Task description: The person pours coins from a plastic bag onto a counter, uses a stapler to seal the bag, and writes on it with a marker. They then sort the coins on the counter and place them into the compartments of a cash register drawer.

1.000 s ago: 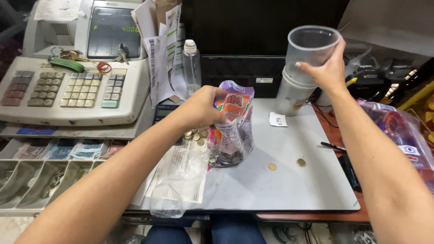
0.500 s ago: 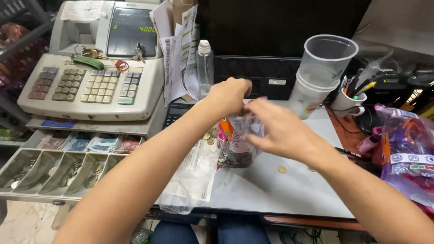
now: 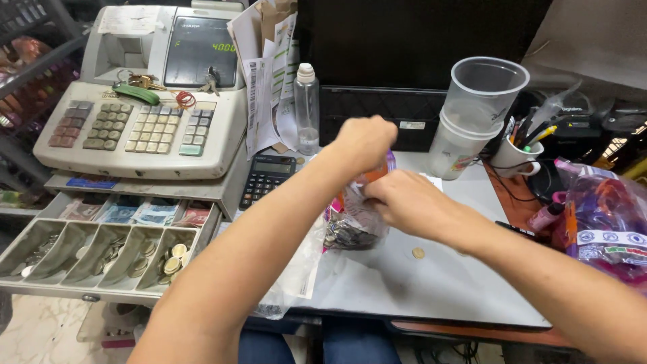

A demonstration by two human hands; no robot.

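Bag: a soft plastic bag of coins (image 3: 354, 226) sits on the grey counter (image 3: 431, 283), near the middle.
Feel: looks floppy and crinkly; the coins probably make the bottom heavy, so it is best held at the top and under the bottom.
Left hand (image 3: 366, 140): fingers pinch the bag's top.
Right hand (image 3: 404, 202): fingers grip the bag's side.
Bag colours: pink, orange, clear.
Nearby: loose coin (image 3: 418, 253), stacked clear cups (image 3: 472, 114), grey cash register (image 3: 145, 114), purple bag (image 3: 603, 222) at right.
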